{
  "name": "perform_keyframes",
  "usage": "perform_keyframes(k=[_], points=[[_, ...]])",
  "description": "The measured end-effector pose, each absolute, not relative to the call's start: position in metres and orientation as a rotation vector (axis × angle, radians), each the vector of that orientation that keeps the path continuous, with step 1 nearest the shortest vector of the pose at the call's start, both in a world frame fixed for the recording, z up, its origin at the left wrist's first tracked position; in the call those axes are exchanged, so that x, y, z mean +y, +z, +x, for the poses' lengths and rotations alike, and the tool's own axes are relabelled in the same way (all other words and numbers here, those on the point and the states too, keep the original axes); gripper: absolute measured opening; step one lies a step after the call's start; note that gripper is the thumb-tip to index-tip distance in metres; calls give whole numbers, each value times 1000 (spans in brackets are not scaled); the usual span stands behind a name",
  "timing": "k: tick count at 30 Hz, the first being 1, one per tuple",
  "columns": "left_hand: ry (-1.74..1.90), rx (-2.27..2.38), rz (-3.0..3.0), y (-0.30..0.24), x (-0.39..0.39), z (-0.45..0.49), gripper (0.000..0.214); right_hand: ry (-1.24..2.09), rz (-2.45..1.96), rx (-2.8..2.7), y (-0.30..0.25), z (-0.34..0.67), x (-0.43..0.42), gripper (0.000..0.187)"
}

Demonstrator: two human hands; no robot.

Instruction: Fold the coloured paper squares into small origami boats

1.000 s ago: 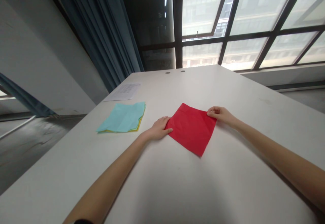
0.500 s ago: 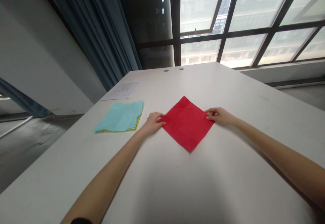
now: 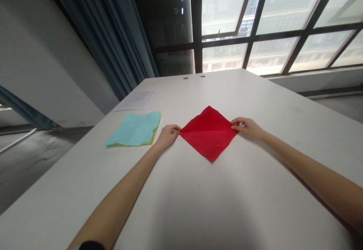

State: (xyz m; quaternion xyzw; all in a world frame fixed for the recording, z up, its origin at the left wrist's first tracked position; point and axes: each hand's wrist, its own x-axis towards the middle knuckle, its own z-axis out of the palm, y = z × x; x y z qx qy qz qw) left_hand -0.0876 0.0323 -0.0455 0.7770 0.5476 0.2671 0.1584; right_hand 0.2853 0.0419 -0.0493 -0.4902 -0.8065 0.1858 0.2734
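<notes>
Left hand point(image 3: 168, 134), thumb and fingers pinched on the left corner of a thin red square cloth-like sheet point(image 3: 211, 138) | right hand point(image 3: 248, 128) nips the opposite corner | sheet's diamond-wise on the smooth white table point(image 3: 181, 201), creased between both hands | square pale-blue-topped stack point(image 3: 136, 129) left

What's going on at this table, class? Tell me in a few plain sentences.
A person holds a red sheet by two opposite corners, the left hand pinching one and the right hand the other. A crease shows across it between them. On the white table, left of it, lies a stack of light blue and yellow sheets, with a printed paper beyond.
</notes>
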Motion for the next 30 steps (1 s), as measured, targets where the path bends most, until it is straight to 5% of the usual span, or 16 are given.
perform_keyframes(k=[19, 30], points=[[681, 1717, 2464, -30, 13, -59, 26, 145, -1071, -2484, -43, 274, 36, 27], [226, 1388, 2639, -47, -11, -16, 50, 156, -1058, -2605, -42, 213, 1, 41]])
